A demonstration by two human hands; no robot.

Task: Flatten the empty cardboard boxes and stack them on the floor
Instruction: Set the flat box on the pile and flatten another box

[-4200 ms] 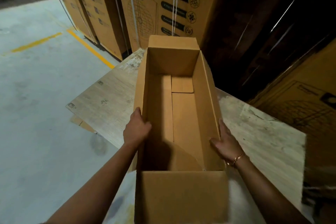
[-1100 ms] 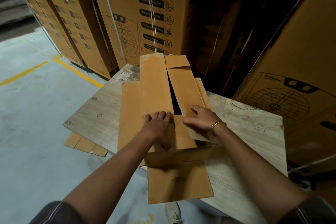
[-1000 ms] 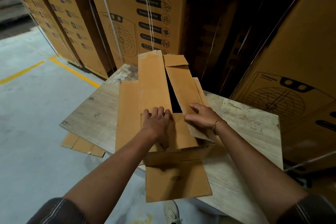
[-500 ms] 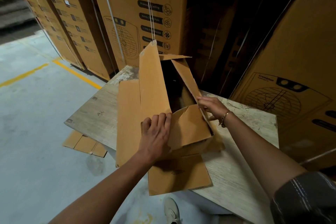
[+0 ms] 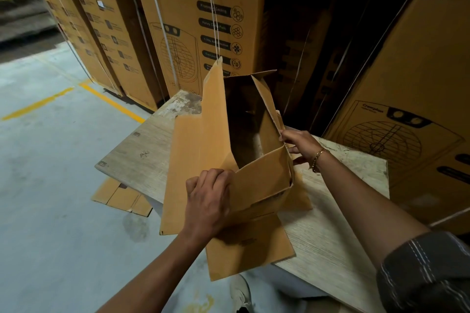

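One cardboard box (image 5: 203, 155) on the desk (image 5: 142, 157), plain brown, long and narrow, its far end pointing at the stacked cartons. It is neither flat nor square. Left long panel stands tall and leans outward, with a lower panel folded out beside it. Inside is dark; a pale patch shows at the bottom. A loose flap hangs off the desk's near edge, over the floor (image 5: 50, 185).

Left hand (image 5: 207, 204): fingers curled over the near end of the box where the tall left panel meets the short end panel, gripping the board there. Knuckles face the camera.

Right hand (image 5: 301, 143): at the upper edge of the right wall, fingertips hooked on the rim, holding it. Thumb position hard to read. Gold bracelet (image 5: 318, 159) on that wrist; dark striped sleeve (image 5: 427, 269) at the lower right corner.

Desk top is pale, wood-grained, scuffed and stained near the far corner.

On the floor, partly under the desk's left edge: a flat cardboard piece (image 5: 119, 197), lying level. How many layers, cannot tell.

Behind the desk: a tall printed carton (image 5: 216, 15) reading "Home Appliances", strapped with white bands, more like it in a row to the left. Another large carton (image 5: 412, 99) at right with a fan-grille drawing. Dark gap between them.

Yellow line (image 5: 112, 103) painted on the grey concrete. A light shoe (image 5: 240, 292) shows below the hanging flap.
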